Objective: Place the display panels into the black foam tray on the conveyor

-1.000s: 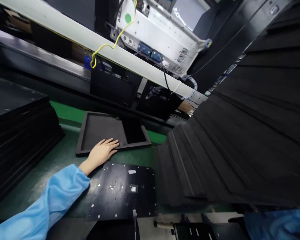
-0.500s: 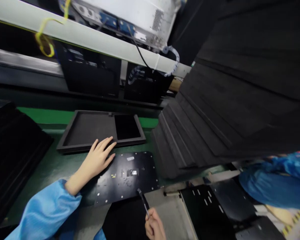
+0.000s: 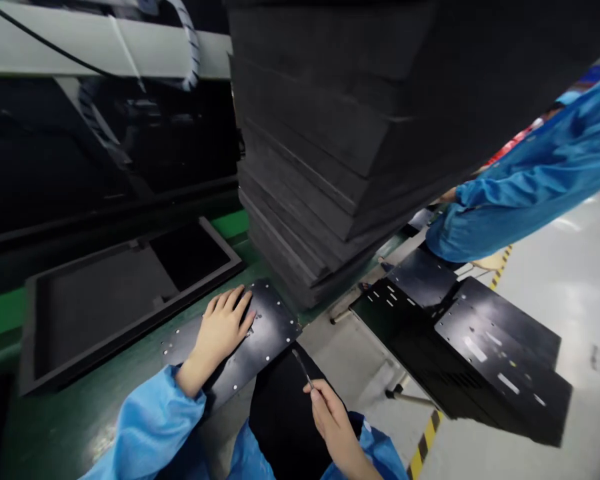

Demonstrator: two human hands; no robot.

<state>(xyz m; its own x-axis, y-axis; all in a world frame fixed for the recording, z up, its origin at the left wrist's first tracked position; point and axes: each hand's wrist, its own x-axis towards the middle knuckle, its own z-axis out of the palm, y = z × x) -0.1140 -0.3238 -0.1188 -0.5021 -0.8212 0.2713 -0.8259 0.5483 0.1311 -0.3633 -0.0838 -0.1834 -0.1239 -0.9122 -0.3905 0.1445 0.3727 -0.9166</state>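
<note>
My left hand [image 3: 223,326] lies flat, fingers stretched out, on a black metal plate [image 3: 260,333] with small screw holes that rests on the green bench near its front edge. My right hand [image 3: 330,410] is low in front of me, its fingers pinched on a thin dark pen-like tool [image 3: 303,368] whose tip points up toward the plate's near edge. Behind the plate sits a shallow black foam tray [image 3: 105,300] with a darker recess at its right end.
A tall stack of black foam sheets [image 3: 340,147] towers right of the plate. Stacked black metal plates [image 3: 480,340] sit on a low cart at right. Another person's blue sleeve [image 3: 520,193] reaches in behind it. A white beam with cables [image 3: 105,47] runs overhead.
The view has swung right and down. My left hand slid from the tray's edge onto the black plate. My right hand with the thin tool came into view.
</note>
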